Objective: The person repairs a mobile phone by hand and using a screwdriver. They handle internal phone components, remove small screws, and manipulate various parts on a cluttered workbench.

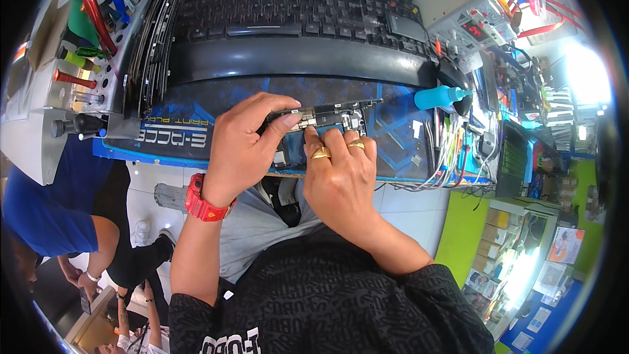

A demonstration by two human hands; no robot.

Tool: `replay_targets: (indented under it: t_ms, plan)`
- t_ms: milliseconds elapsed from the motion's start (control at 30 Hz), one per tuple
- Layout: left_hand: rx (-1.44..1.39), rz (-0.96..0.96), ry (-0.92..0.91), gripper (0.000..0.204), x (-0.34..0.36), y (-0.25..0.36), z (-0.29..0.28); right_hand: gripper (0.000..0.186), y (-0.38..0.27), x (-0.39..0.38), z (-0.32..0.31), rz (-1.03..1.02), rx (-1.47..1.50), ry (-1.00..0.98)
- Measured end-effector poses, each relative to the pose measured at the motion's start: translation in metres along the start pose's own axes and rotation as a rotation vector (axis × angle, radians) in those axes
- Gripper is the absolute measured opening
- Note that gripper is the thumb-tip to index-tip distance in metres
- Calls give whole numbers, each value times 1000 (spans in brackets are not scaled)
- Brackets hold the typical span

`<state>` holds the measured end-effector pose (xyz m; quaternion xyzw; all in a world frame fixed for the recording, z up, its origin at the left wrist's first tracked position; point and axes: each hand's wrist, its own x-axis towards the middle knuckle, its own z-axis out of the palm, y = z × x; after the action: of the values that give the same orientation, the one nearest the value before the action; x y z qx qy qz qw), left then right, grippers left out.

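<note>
Hands (246, 147) (337, 174) over opened phone (321, 124), keyboard (282, 13) behind.

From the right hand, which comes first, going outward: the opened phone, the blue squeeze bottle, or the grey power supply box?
1. Opened phone, under the right hand, touched by its fingertips.
2. Blue squeeze bottle, lying to the right on the mat.
3. Grey power supply box, far upper right.

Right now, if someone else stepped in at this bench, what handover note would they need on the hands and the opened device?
Left hand, red watch on its wrist, grips the opened phone from the left edge. Right hand, two gold rings, presses its fingers at the exposed board. The phone lies on the blue work mat in front of the black keyboard; a blue bottle lies to the right. Done: phone is open. Left: board work; exact step unclear.
</note>
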<state>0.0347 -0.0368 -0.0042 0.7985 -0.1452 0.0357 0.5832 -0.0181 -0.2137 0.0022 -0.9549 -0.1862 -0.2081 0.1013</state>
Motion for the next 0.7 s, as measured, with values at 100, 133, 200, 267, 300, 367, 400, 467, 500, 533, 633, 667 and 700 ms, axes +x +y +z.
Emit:
replay_targets:
  t_ms: [100,133,200,267,300,367,400,467,500,533,633,667,700]
  plan:
    - [0,33,-2,16,1,-3,1,19,2,2,-2,-17,-27,-6]
    - [0,32,-5,16,1,-3,1,19,3,2,-3,-19,-19,-12]
    - [-1,31,-8,16,1,-2,1,20,4,6,-6,-25,-5,-23]
    - [8,30,-11,16,0,-2,0,23,7,7,-6,-57,-6,-33]
    - [13,29,-10,17,-1,-2,0,24,8,8,-7,-75,-6,-39]
    - [4,25,-10,16,0,-2,0,26,10,12,-10,-94,-5,-68]
    - [-1,26,-11,16,1,-2,0,27,11,14,-11,-102,-6,-80]
    - [4,71,24,17,1,-4,3,26,15,17,-12,-130,-1,-95]
    - [7,95,43,17,1,-5,4,26,17,18,-12,-146,1,-100]
    - [10,94,43,17,2,-5,5,28,20,17,-11,-169,1,-109]
    - [14,89,37,18,2,-5,4,33,27,15,-9,-206,19,-133]
    - [15,82,34,18,2,-5,4,34,28,16,-10,-198,41,-139]
    - [18,77,35,18,2,-5,3,36,30,18,-10,-194,63,-143]
